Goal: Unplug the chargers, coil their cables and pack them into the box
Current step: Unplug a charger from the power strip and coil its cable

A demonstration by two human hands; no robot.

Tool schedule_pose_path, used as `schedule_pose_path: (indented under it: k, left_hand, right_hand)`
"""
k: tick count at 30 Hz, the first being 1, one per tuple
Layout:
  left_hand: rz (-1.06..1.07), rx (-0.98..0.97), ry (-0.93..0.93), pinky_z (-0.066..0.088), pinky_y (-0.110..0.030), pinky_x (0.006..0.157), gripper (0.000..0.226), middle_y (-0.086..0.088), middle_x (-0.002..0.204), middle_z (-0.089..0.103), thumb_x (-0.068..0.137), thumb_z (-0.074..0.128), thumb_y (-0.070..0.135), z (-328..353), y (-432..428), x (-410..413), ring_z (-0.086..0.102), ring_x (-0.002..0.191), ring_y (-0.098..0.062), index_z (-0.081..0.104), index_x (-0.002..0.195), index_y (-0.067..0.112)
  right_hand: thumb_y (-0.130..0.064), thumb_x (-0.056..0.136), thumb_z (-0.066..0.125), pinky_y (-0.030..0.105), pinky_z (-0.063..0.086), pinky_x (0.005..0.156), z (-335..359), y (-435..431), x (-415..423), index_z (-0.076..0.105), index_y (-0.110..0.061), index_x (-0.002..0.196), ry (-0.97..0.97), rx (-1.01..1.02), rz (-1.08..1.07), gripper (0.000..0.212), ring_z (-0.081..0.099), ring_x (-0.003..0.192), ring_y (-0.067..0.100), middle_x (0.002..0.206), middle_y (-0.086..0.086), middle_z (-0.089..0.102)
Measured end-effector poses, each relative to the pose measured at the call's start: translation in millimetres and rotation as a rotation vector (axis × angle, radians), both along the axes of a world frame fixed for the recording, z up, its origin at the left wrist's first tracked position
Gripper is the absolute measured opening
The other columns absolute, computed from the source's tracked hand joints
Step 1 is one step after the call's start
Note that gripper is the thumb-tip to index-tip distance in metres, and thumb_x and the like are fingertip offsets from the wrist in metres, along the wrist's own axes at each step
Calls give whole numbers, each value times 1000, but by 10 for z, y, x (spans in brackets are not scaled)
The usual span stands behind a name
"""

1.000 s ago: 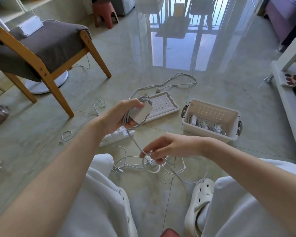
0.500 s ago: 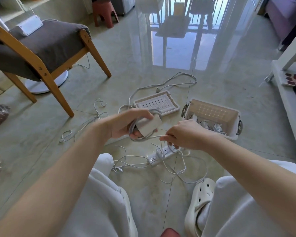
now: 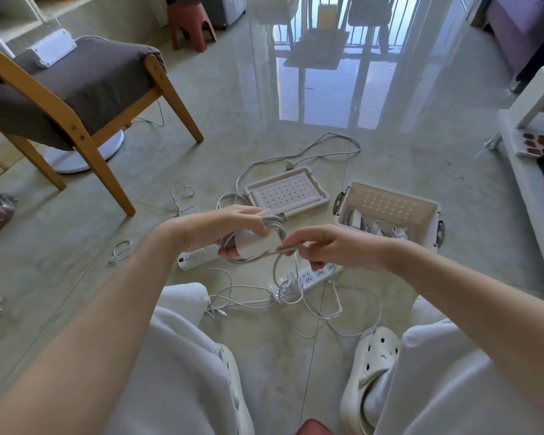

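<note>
My left hand (image 3: pixel 230 229) grips a white charger brick (image 3: pixel 259 244) with grey cable loops wound around it. My right hand (image 3: pixel 324 246) pinches the loose end of that grey cable (image 3: pixel 277 268) just right of the brick; a loop hangs down below. The open white box (image 3: pixel 388 229) stands on the floor to the right, with several coiled chargers inside. Its lid (image 3: pixel 286 193) lies flat to the left of it. A white power strip (image 3: pixel 311 277) lies on the floor beneath my hands, amid loose thin white cables (image 3: pixel 336 312).
A second power strip (image 3: pixel 195 257) lies partly under my left hand. A wooden chair (image 3: pixel 76 98) with a grey cushion stands at the left. A white low table (image 3: pixel 528 171) is at the right edge. My knees and white clogs (image 3: pixel 371 372) fill the foreground.
My right hand rose from the floor with the cable and brought it round the brick in my left hand; both hands have shifted slightly right, and more cable is wound.
</note>
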State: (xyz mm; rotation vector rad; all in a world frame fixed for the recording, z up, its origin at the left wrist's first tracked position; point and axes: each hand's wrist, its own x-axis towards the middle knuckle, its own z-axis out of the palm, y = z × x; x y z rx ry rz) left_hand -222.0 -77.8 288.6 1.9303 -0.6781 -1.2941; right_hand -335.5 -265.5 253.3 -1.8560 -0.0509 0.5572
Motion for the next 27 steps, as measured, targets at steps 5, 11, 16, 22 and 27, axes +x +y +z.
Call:
schedule_pose_path:
  k: [5, 11, 16, 22, 27]
  left_hand:
    - [2, 16, -17, 29, -26, 51, 53, -13, 85, 49, 55, 62, 43, 2, 10, -37, 40, 77, -27, 60, 100, 14]
    - [-30, 28, -82, 33, -28, 54, 38, -5, 80, 52, 54, 61, 47, -24, -45, -66, 45, 73, -22, 61, 86, 25]
    - [-25, 26, -91, 35, -27, 56, 39, -3, 82, 53, 52, 62, 46, -51, -44, -50, 49, 72, -18, 61, 86, 26]
    - [-46, 27, -141, 38, -26, 52, 51, -9, 83, 50, 55, 59, 47, -45, -92, -83, 49, 69, -18, 55, 94, 14]
    - [-152, 254, -425, 44, -20, 55, 21, 3, 83, 55, 78, 65, 36, -172, -87, -99, 52, 67, -14, 50, 91, 28]
  right_hand:
    - [-22, 95, 51, 14, 42, 57, 2, 18, -54, 63, -20, 91, 210, 14, 192, 13, 48, 58, 6, 79, -1, 54]
    - [-43, 88, 57, 29, 42, 75, -93, 28, -31, 59, -16, 71, -230, -653, 217, 32, 53, 79, 15, 92, -1, 54]
    - [-24, 87, 56, 27, 38, 68, -80, 97, -27, 55, -17, 94, -348, -747, 299, 10, 50, 79, 16, 95, -3, 61]
    - [-30, 99, 34, 30, 35, 99, -135, -30, 69, 59, -24, 107, -615, -1143, 302, 26, 53, 93, 18, 96, -5, 65]
    - [-16, 94, 49, 35, 25, 110, -145, -88, 114, 64, -15, 106, -567, -1347, 196, 20, 47, 110, 21, 113, 0, 62]
